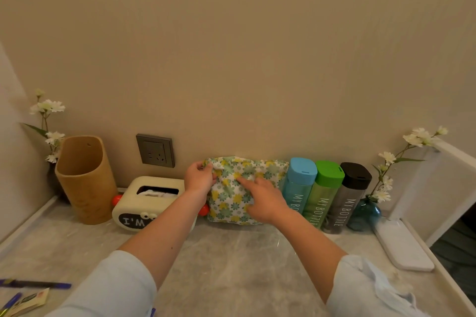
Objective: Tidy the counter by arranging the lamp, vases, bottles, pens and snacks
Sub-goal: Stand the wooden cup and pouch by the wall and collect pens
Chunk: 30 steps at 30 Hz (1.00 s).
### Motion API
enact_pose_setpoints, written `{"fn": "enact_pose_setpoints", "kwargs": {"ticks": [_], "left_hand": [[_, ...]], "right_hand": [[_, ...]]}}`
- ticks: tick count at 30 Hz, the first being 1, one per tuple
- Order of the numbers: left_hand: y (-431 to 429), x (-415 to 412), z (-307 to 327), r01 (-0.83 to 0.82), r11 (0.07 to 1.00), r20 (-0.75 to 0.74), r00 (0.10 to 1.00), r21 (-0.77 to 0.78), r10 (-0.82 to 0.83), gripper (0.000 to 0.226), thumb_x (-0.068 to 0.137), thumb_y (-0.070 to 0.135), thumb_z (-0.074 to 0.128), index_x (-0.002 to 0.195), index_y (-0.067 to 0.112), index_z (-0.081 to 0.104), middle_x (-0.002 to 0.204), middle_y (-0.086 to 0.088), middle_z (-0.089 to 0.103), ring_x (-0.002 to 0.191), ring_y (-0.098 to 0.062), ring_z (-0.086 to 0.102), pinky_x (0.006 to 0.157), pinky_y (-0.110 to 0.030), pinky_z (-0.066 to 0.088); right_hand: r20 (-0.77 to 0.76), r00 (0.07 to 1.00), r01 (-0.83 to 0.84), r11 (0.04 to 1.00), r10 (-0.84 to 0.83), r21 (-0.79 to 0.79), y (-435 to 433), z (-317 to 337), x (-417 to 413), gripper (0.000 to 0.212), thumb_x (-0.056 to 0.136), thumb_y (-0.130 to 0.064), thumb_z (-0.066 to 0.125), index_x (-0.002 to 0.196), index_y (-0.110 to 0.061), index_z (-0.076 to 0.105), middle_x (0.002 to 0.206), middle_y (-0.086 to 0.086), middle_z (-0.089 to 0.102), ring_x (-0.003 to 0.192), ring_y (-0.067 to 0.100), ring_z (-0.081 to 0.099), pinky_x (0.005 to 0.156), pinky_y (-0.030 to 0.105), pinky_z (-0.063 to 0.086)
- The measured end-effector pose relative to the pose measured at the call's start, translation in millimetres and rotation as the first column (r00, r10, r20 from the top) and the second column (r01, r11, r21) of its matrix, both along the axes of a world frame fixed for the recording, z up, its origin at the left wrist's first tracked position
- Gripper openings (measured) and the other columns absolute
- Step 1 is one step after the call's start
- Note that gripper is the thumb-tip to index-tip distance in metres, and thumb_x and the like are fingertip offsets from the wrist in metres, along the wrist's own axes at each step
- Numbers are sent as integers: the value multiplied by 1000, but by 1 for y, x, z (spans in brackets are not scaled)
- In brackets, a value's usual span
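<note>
At the back of the counter (231, 265), against the wall, the floral bag (226, 198) stands between the cream tissue box (149, 203) and the blue bottle (298, 183), just beside both. From the head view, the only one there is, I'd judge it soft and light. The cloth creases and puckers where it is touched, so it will sag and slump if lifted by one corner. Whatever is inside is hidden; if it is snacks, squeezing could crush them. Better to take it by the gathered top edge with a second hand under or flat against the body.

That is roughly how it is held. The left hand (199, 177) pinches the bunched top left corner, fingers curled into the fabric. The right hand (262, 201) lies on the front with fingers fairly straight, pressing the cloth rather than gripping it.

The bag is white cotton printed with small green, teal and yellow daisies, plump and pillow-shaped, its top rumpled. To its right the green bottle (325, 188) and black-capped bottle (350, 193) line up in a row, then a teal vase (365, 213) of white flowers.
</note>
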<state>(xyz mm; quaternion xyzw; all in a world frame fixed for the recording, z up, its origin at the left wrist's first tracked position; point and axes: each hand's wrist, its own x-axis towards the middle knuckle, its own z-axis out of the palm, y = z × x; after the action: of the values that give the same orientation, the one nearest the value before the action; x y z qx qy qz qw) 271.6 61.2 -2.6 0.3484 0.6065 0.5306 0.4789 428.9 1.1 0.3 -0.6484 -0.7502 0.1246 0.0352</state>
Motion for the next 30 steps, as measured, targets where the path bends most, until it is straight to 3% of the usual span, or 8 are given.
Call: {"fn": "enact_pose_setpoints", "kwargs": {"ticks": [3,7,10,13,18,22,30], "left_hand": [[-5,0,-6,10,998,-52,999,63,-7,30,96,21,54,123,7,52,100,-4,61,82,-17,62,90,-43,55],[-19,-8,-3,13,990,-91,996,140,0,28,93,25,58,119,19,50,121,-5,58,106,-24,62,94,-46,53],[-36,-16,-2,14,984,-116,993,177,7,31,93,25,58,123,21,49,119,1,55,111,-23,59,98,-46,50],[-65,-20,3,23,980,-138,990,197,5,17,94,24,55,111,26,52,115,2,57,106,-21,61,95,-44,51],[-128,-27,-6,73,978,-146,988,194,-44,12,96,17,52,104,21,60,105,-1,62,79,-11,62,74,-30,56],[-172,-30,-26,112,984,-172,981,139,-87,13,96,15,52,104,19,61,100,-2,61,76,-13,63,76,-35,56],[-244,-27,-61,250,967,-248,941,48,-230,14,95,15,53,102,25,61,99,4,61,80,-13,65,74,-30,56]], "right_hand": [[-55,998,12,999,-10,42,-3,-1,1,79,84,-15,55,152,-38,21,128,9,46,124,30,40,100,42,41],[-199,980,64,986,-32,155,-11,-2,4,66,86,-16,55,146,-35,37,113,3,53,111,24,50,90,37,49],[-274,961,90,974,-31,206,-21,1,0,56,87,-19,56,140,-34,47,104,-1,54,99,18,54,83,36,52],[-383,923,114,968,-21,222,-36,1,-11,47,88,-19,56,133,-30,55,102,-5,58,89,12,57,79,34,52],[-529,848,126,979,-24,158,-76,-17,-34,36,86,-18,59,120,-25,65,96,-6,65,83,11,61,78,32,53],[-553,830,134,988,-70,76,-107,-40,-39,31,85,-20,60,114,-27,66,95,-10,65,81,8,60,75,26,51],[-536,824,180,982,-181,-54,-172,-68,-34,24,85,-21,60,106,-31,65,94,-10,65,83,7,61,76,29,54]]}}
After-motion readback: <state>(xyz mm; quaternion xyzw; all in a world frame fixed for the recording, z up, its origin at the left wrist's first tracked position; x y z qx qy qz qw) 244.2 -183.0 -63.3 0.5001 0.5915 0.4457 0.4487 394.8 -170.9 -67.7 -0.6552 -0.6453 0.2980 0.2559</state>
